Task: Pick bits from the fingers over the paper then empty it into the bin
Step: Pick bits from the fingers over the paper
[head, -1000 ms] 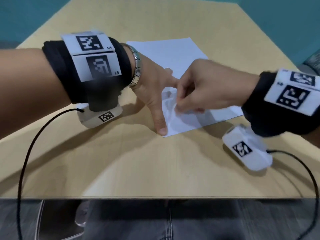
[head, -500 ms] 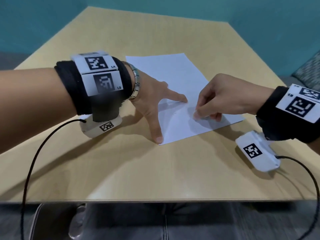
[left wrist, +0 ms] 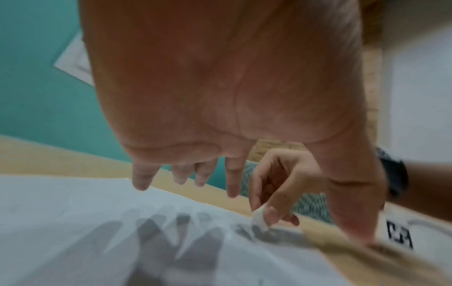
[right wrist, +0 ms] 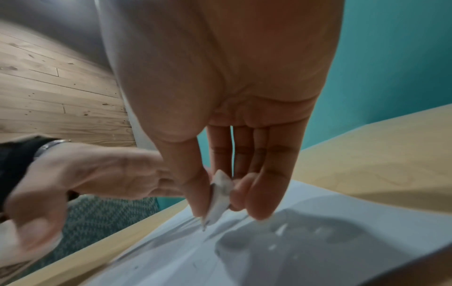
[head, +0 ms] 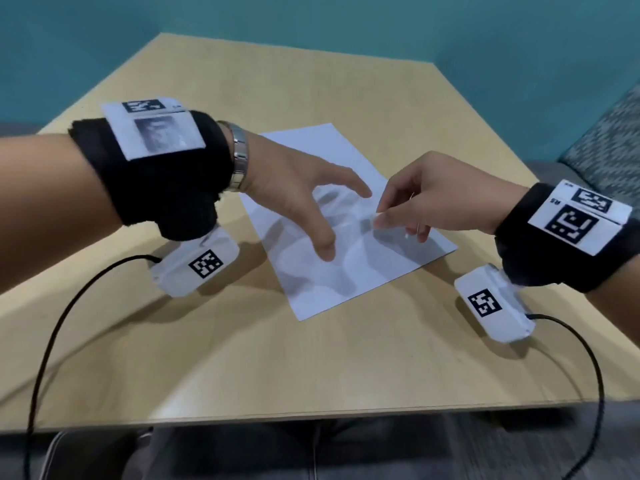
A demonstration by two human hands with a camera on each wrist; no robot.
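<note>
A white sheet of paper (head: 346,278) lies flat on the wooden table (head: 311,358). My left hand (head: 343,223) hovers above it, palm down, fingers spread and straight, holding nothing; its shadow falls on the sheet. My right hand (head: 381,214) sits just right of the left index fingertip, and its thumb and fingers pinch a small white bit (right wrist: 221,195), also seen as the white bit (left wrist: 260,218) in the left wrist view. A few dark specks (right wrist: 135,267) lie on the paper (right wrist: 318,251). No bin is in view.
Black cables (head: 52,341) run from both wrist cameras across the table's near side. A patterned cushion (head: 609,143) stands beyond the table's right edge. Teal walls close in the far side. The front table edge (head: 311,415) is close to my body.
My left hand has lifted its thumb and index finger off the paper and now hovers. My right hand has risen from the sheet towards the left index fingertip.
</note>
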